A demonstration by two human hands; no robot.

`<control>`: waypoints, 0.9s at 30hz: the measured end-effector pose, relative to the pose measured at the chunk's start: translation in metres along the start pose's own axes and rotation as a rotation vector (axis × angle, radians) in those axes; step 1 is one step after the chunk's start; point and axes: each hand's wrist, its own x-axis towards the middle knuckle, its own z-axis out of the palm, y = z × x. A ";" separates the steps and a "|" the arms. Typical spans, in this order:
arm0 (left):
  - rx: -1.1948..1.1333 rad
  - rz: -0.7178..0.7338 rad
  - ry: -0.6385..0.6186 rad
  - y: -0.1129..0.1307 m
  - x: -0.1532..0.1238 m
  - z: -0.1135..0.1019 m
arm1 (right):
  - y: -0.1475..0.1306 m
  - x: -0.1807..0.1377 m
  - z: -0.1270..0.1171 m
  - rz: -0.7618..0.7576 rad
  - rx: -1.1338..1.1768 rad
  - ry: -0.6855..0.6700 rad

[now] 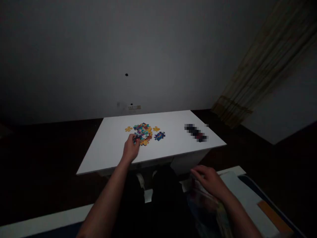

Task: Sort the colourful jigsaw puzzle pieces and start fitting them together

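- Head view: left hand (130, 148) closed, gripping at the near edge of the jigsaw pile (143, 132) on the white counter (109, 148).
- Blue jigsaw pieces (159, 135) lie just right of the pile.
- Blurred dark object (196, 133) sits toward the counter's right end.
- Right hand (208, 178) open, off the counter, just above a glossy packet (205, 201).

We sit in a dim room facing a plain grey wall (99, 56), with a small dark hole (126, 74) above a low white switch plate (134, 107). A woven bamboo blind (262, 72) hangs at the right. A white table (109, 145) stands on a dark floor (49, 148), and a pale ledge (49, 219) runs along the bottom.
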 end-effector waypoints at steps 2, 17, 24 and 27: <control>-0.010 -0.022 0.023 -0.001 0.000 0.001 | -0.036 0.032 0.029 -0.159 -0.061 0.027; 0.161 0.058 0.020 0.001 -0.001 0.015 | -0.081 0.206 0.121 -0.155 -0.343 -0.027; 0.322 -0.006 0.007 0.031 -0.013 0.021 | -0.099 0.209 0.113 -0.256 -0.312 -0.033; 0.343 0.000 0.091 0.034 -0.022 0.014 | -0.106 0.202 0.110 -0.231 -0.319 -0.020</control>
